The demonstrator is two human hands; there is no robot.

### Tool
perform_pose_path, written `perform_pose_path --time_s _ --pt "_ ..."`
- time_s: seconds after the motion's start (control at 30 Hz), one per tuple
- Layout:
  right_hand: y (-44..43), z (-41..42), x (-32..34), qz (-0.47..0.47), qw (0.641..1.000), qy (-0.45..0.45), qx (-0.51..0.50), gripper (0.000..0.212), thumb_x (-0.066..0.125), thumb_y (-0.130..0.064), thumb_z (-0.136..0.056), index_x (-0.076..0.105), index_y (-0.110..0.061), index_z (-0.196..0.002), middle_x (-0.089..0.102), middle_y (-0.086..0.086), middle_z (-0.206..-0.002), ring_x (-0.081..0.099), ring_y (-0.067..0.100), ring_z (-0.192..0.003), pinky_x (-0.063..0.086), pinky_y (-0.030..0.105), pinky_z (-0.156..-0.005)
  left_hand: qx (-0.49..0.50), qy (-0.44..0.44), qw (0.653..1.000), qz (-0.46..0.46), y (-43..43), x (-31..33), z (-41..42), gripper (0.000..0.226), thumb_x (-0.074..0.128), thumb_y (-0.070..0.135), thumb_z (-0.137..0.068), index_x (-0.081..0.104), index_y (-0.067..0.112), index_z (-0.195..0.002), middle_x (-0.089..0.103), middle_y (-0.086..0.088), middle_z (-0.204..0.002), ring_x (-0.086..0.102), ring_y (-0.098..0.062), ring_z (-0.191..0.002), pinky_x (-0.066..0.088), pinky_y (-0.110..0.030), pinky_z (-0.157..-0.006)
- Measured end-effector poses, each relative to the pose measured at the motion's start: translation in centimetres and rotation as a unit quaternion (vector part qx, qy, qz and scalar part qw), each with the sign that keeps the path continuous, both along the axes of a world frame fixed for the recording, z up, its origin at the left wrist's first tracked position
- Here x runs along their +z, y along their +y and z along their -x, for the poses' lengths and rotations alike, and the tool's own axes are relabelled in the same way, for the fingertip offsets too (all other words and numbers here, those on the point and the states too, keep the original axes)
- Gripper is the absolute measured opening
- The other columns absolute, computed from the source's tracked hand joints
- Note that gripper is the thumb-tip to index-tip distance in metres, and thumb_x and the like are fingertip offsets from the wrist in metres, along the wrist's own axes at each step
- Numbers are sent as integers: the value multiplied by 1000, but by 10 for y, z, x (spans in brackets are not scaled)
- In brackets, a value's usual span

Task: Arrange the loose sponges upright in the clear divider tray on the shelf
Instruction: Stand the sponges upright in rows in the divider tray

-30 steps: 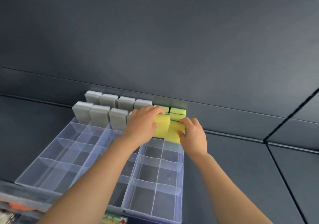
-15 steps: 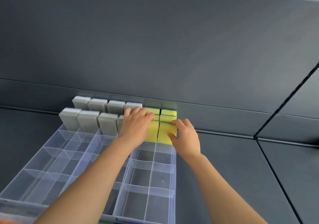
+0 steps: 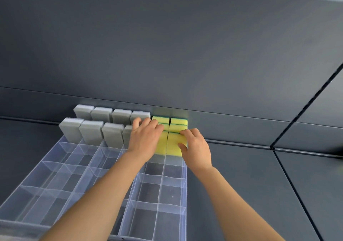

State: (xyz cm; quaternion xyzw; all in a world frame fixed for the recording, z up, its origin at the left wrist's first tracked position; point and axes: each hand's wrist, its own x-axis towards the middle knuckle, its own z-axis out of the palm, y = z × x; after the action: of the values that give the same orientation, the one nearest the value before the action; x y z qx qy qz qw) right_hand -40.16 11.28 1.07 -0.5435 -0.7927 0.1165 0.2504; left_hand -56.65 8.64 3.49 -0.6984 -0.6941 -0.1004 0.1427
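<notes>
Yellow foam sponge with a green strip (image 3: 175,144) stands upright, long side up, in the right column of the clear plastic divider tray (image 3: 161,183), near the back edge of the dark shelf (image 3: 241,185). The right hand (image 3: 196,148) is closest and pinches it, with fingers on top and thumb on the front. The left hand (image 3: 144,138) lies over the yellow twin sponge (image 3: 161,146) just beside it. Its thumb is hidden, so I cannot tell if it grips. Both sponges sit straight ahead of the hands — they likely just need a push straight down.
</notes>
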Motion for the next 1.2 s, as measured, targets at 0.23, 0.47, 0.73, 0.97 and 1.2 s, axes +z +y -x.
perform_pose_path --time_s 0.23,0.47,0.73,0.97,1.2 --pt "-8 -4 -1 0 1000 7 -18 51 62 -27 -90 42 -20 -136 49 0 -122 51 20 -108 47 30 -76 -11 -34 999 -15 -12 3 1 30 68 7 -75 66 23 -100 59 6 -106 50 -21 -104 23 -36 -92" --pt "-33 -37 0 -38 996 -19 -82 46 62 -28 -88 50 -16 -131 53 1 -127 47 22 -114 39 29 -90 -113 -80 990 -27 -23 11 -23 31 79 11 -69 69 12 -98 64 -5 -105 59 -28 -101 46 -39 -80" --pt "-83 -110 -7 -22 979 -82 -188 48 61 -31 -89 49 -16 -132 49 3 -135 42 23 -126 35 33 -102 -221 -92 971 28 -29 0 -92 31 72 11 -76 65 10 -106 60 -5 -113 56 -26 -107 50 -35 -83" --pt "-120 -189 -10 -5 960 -87 -265 48 62 -31 -88 50 -16 -132 50 3 -135 42 23 -126 34 34 -102 -283 -64 956 47 -37 -7 -170 28 63 18 -84 60 15 -111 56 1 -116 49 -23 -110 45 -34 -85" --pt "-151 -291 -11 10 949 -103 -299 47 59 -34 -89 47 -20 -133 47 -1 -136 39 21 -128 32 33 -103 -317 -73 944 54 -56 -12 -269 29 60 21 -88 58 18 -116 56 4 -118 48 -19 -113 44 -32 -88"
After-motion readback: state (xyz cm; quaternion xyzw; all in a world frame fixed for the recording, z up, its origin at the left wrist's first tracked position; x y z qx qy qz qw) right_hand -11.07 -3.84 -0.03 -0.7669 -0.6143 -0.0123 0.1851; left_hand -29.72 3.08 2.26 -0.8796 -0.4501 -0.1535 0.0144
